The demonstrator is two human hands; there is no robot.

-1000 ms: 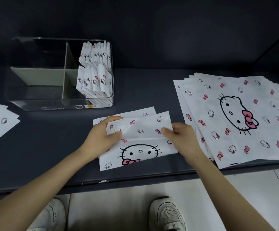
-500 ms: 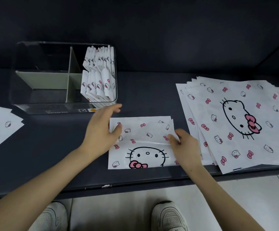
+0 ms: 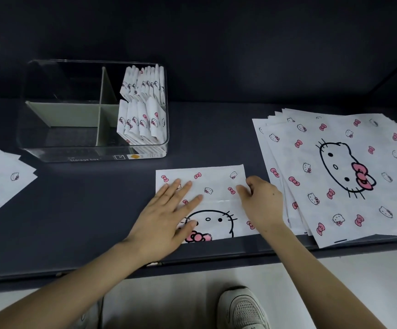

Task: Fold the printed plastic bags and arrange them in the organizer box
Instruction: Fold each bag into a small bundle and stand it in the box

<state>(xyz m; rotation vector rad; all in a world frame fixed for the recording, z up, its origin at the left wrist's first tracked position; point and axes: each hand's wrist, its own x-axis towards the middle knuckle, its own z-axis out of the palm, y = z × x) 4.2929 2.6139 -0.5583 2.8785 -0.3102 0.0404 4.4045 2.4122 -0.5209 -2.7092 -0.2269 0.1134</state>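
Observation:
A white printed plastic bag point(image 3: 216, 186), folded in half with a cat face and pink bows, lies flat near the front edge of the dark table. My left hand point(image 3: 166, 217) presses flat on its left half with straight, spread fingers. My right hand point(image 3: 261, 203) rests on the bag's right edge with fingers bent down onto the plastic; a pinch is not plainly visible. The clear organizer box point(image 3: 50, 153) stands at the back left. Several folded bags point(image 3: 142, 119) stand upright in its two right compartments; its left compartments hold nothing.
A stack of flat unfolded printed bags point(image 3: 340, 172) covers the right side of the table, overhanging the front edge. More flat bags point(image 3: 0, 176) lie at the far left. The table's front edge point(image 3: 216, 260) runs just below my hands; shoes and floor show beneath.
The bag's upper flap has been laid down flat. My left hand came down from above the bag and now presses on its left half. My right hand moved up along the right edge.

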